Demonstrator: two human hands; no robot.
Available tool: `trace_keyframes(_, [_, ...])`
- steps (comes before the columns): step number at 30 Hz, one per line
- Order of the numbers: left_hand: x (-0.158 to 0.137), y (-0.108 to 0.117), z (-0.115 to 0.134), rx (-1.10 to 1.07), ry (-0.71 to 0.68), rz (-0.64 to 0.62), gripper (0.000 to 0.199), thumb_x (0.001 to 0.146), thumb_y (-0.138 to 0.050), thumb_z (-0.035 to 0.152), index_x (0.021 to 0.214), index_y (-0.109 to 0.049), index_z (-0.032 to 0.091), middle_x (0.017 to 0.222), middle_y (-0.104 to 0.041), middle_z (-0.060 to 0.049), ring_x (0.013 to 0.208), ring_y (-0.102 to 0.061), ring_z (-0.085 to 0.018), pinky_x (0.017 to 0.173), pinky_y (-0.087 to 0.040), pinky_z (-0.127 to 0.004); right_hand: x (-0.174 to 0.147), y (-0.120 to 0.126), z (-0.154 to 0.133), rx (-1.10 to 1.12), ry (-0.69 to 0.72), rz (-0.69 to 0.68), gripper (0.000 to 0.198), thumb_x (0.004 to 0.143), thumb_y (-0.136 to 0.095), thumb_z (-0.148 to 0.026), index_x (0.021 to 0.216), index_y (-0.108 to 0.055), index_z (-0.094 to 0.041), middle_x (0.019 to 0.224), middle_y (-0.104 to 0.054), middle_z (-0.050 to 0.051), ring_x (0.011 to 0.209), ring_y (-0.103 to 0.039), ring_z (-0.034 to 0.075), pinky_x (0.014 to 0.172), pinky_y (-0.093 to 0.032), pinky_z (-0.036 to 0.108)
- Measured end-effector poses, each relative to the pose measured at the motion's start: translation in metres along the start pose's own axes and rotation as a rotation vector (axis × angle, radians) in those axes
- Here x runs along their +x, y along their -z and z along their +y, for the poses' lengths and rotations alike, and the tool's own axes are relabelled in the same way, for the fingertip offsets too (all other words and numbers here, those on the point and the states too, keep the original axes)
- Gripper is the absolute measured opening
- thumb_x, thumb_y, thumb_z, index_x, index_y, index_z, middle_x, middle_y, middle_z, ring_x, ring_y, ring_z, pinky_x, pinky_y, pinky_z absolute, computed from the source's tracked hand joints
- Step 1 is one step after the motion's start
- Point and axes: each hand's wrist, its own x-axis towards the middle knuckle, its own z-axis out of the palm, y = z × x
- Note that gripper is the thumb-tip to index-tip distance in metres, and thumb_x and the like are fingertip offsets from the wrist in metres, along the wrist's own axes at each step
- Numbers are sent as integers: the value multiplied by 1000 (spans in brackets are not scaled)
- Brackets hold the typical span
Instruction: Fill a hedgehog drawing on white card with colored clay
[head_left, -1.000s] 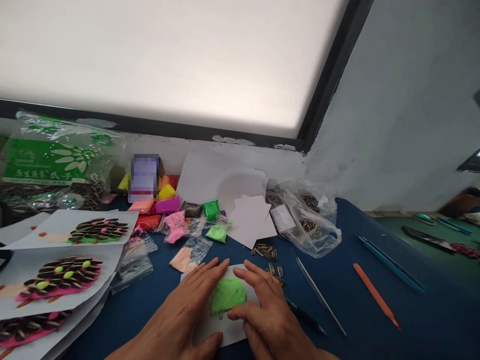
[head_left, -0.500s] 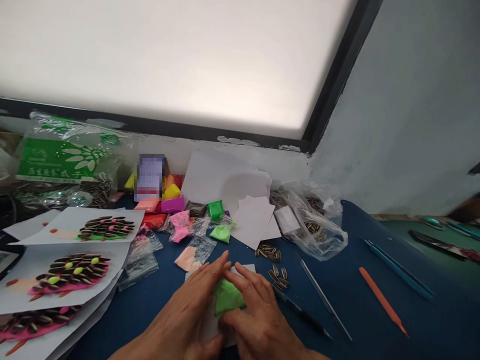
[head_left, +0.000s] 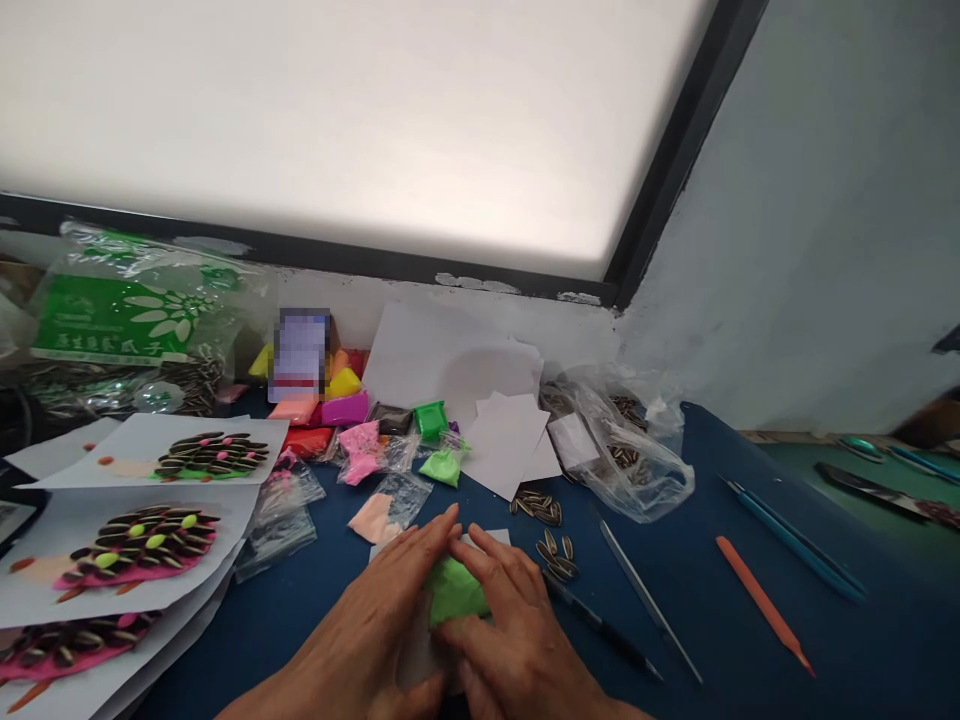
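Observation:
A flattened piece of green modelling clay [head_left: 455, 590] lies on a white sheet of paper [head_left: 495, 540] at the front middle. My left hand [head_left: 367, 620] rests along its left side, fingers stretched out and close together. On the other side, my right hand [head_left: 517, 620] curves round the clay, with its fingers on the right edge and its thumb at the lower edge. The two hands' fingertips nearly meet above the clay. Much of the paper is hidden under them. Loose sunflower seeds [head_left: 556, 555] and a black pen [head_left: 600, 622] lie just right of my right hand.
Seed-and-clay hedgehog pictures [head_left: 142, 545] are stacked at left. Behind stand a seed bag [head_left: 112, 320], coloured clay packets [head_left: 345, 408], blank white cards [head_left: 510, 435] and a plastic bag of seeds [head_left: 622, 455]. A silver tool [head_left: 649, 590], an orange tool [head_left: 761, 600] and blue tweezers [head_left: 799, 540] lie rightward.
My right thumb has shifted slightly along the lower edge of the clay, and less of the clay shows there. My left hand stays almost still.

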Motion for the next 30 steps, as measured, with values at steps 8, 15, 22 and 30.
trace_keyframes(8, [-4, 13, 9, 47, 23, -100, 103, 70, -57, 11, 153, 0, 36, 162, -17, -2, 146, -23, -30, 118, -24, -53, -15, 20, 18, -87, -91, -35, 32, 87, -44, -11, 114, -60, -19, 147, -39, 16, 139, -30, 34, 104, -32, 56])
trace_keyframes(15, [-1, 15, 12, 70, 12, -115, 102, 73, -56, 15, 153, 3, 36, 160, -25, -2, 144, -28, -28, 117, -26, -51, -25, 27, 26, -255, 118, -65, 32, 95, -53, -44, 122, -59, -28, 147, -41, 15, 137, -35, 32, 102, -36, 49])
trace_keyframes(22, [0, 20, 16, 124, -1, -140, 97, 76, -56, 18, 153, -1, 39, 159, -29, -1, 144, -30, -29, 116, -29, -50, -28, 29, 25, -337, 110, -70, 37, 96, -48, -49, 120, -62, -24, 143, -47, 18, 138, -35, 32, 106, -32, 46])
trace_keyframes(30, [0, 17, 13, 150, -12, -108, 96, 74, -56, 17, 154, -7, 37, 158, -30, 0, 144, -30, -29, 115, -31, -49, -27, 29, 22, -331, 53, -70, 32, 97, -48, -42, 119, -63, -24, 139, -52, 19, 134, -41, 32, 101, -37, 46])
